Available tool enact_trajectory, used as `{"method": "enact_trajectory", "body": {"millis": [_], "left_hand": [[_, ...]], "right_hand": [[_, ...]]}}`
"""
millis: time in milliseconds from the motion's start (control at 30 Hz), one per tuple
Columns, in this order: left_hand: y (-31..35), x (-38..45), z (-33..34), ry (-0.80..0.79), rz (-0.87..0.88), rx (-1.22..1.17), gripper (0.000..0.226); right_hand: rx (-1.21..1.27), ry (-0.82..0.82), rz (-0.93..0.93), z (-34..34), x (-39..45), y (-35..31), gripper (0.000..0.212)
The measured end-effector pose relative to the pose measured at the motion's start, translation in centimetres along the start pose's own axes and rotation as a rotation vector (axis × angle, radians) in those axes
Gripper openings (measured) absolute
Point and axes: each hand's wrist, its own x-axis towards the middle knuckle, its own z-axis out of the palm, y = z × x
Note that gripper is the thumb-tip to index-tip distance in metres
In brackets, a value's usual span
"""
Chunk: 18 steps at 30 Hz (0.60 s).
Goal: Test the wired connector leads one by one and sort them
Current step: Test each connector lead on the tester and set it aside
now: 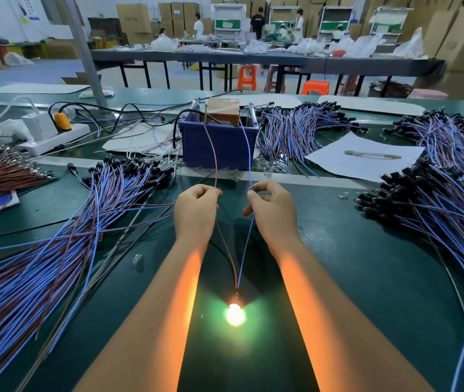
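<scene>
My left hand [195,210] pinches a brown wire [226,247] and my right hand [271,212] pinches a blue wire [244,250]. Both wires run back between my forearms to one lead, whose bulb [235,314] glows bright yellow-white on the green table. From my fingers a brown test wire [211,148] and a blue test wire [247,148] rise to the blue bin [218,145], which holds a brown box-shaped tester [223,110].
Large piles of blue-and-brown leads with black connectors lie on the left [55,241], far right [434,216] and behind the bin [301,128]. A white power strip [52,137] sits back left. White paper with a pen [372,155] lies right. People work at distant tables.
</scene>
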Motion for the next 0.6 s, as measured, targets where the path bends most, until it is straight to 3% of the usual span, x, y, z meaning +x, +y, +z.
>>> {"method": "enact_trajectory", "body": {"millis": [133, 300, 400, 600], "left_hand": [[0.0, 0.2, 0.0, -0.025, 0.029, -0.003, 0.016], [0.4, -0.2, 0.5, -0.130, 0.071, -0.008, 0.030], [0.4, -0.1, 0.4, -0.111, 0.054, -0.027, 0.026], [-0.2, 0.5, 0.0, -0.098, 0.049, -0.074, 0.042]], "right_hand": [[0.071, 0.069, -0.130, 0.3, -0.1, -0.3, 0.015], [-0.092, -0.041, -0.243, 1.5, -0.2, 0.1, 0.010], [-0.085, -0.049, -0.245, 1.4, 0.0, 0.4, 0.014], [0.031, -0.178, -0.237, 1.4, -0.4, 0.1, 0.025]]}}
